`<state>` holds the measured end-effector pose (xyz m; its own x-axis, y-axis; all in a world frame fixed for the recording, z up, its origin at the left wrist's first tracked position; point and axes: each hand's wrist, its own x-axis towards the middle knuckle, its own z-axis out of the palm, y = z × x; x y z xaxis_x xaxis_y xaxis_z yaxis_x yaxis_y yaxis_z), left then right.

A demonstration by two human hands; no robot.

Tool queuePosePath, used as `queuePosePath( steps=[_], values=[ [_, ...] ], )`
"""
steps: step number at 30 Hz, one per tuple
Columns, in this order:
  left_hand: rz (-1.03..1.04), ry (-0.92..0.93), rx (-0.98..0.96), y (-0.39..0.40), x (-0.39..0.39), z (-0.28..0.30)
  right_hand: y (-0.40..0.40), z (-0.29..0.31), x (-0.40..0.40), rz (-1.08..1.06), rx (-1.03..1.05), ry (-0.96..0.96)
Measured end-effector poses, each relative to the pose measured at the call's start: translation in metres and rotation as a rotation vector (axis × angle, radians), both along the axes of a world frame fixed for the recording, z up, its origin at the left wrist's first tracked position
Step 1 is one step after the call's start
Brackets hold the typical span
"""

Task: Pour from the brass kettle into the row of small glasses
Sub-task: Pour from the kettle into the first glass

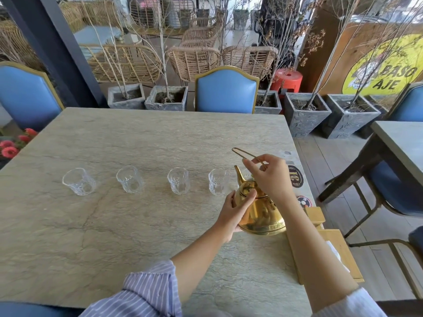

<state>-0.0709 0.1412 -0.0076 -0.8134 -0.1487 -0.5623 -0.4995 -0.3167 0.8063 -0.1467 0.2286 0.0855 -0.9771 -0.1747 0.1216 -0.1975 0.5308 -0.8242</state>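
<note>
A shiny brass kettle (261,213) stands on the stone table (114,225) at the right, its spout pointing up and away. My right hand (267,177) pinches the kettle's thin wire handle, which arcs up to the left. My left hand (235,212) is pressed against the left side of the kettle's body. A row of several small clear glasses runs left from the kettle: the far left glass (79,181), a second glass (130,179), a third glass (179,180) and the nearest glass (218,181), just left of the spout. All look empty.
A wooden holder with napkins (329,250) sits at the table's right edge, beside round stickers (295,179). Blue chairs (226,91) stand at the far side and left. Another table (400,143) is to the right. Red flowers (13,145) lie past the left edge.
</note>
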Motion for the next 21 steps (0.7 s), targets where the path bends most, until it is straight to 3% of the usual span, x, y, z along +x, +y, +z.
queuePosePath(
  steps=[21],
  values=[
    [0.140,-0.162,0.154,-0.007,0.010,0.023,-0.042,0.016,-0.021,0.184,0.148,-0.056]
  ],
)
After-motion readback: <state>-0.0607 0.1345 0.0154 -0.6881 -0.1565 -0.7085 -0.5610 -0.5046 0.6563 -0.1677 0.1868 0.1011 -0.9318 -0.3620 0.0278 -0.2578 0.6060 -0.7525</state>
